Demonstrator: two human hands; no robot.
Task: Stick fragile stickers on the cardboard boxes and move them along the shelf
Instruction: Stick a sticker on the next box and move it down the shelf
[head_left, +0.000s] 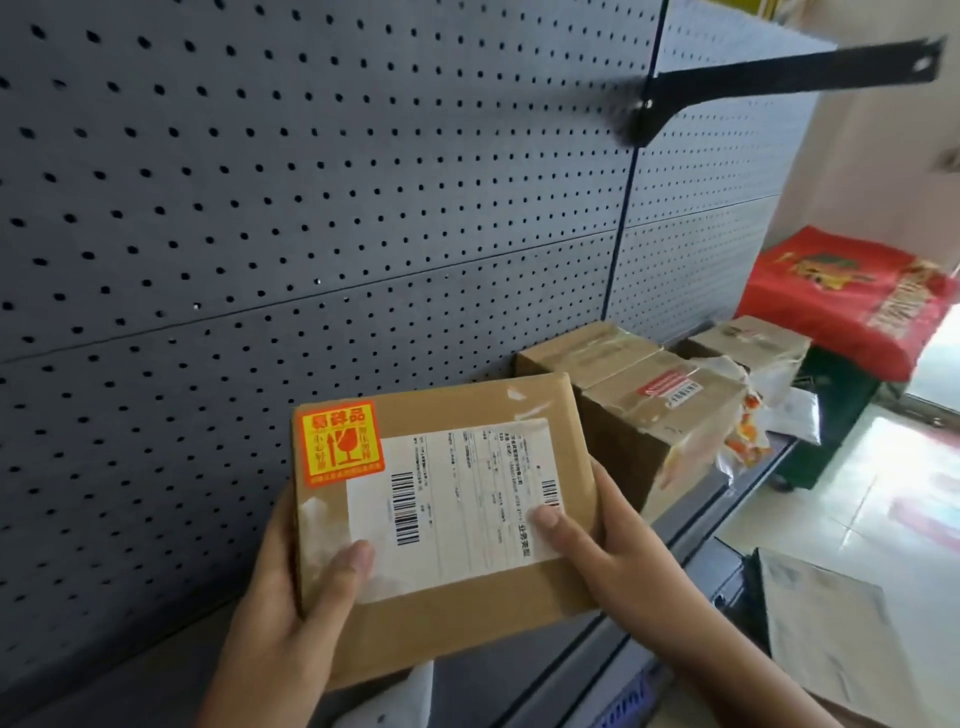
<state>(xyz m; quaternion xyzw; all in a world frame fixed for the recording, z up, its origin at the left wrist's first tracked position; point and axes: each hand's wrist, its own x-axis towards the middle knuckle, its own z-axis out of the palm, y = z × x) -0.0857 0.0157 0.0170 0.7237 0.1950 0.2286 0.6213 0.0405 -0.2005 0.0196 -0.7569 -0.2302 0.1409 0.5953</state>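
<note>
A cardboard box is gripped by the left hand, fingers hidden beneath; a fragile sticker is stuck at its ten o'clock corner. Its right edge is clasped by the right hand. At two o'clock, blurred boxes seemingly sit on the shelf.

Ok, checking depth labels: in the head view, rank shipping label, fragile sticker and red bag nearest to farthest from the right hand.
1. shipping label, under the thumb of the right hand.
2. fragile sticker, top-left of the cardboard box.
3. red bag, far right background.
</note>
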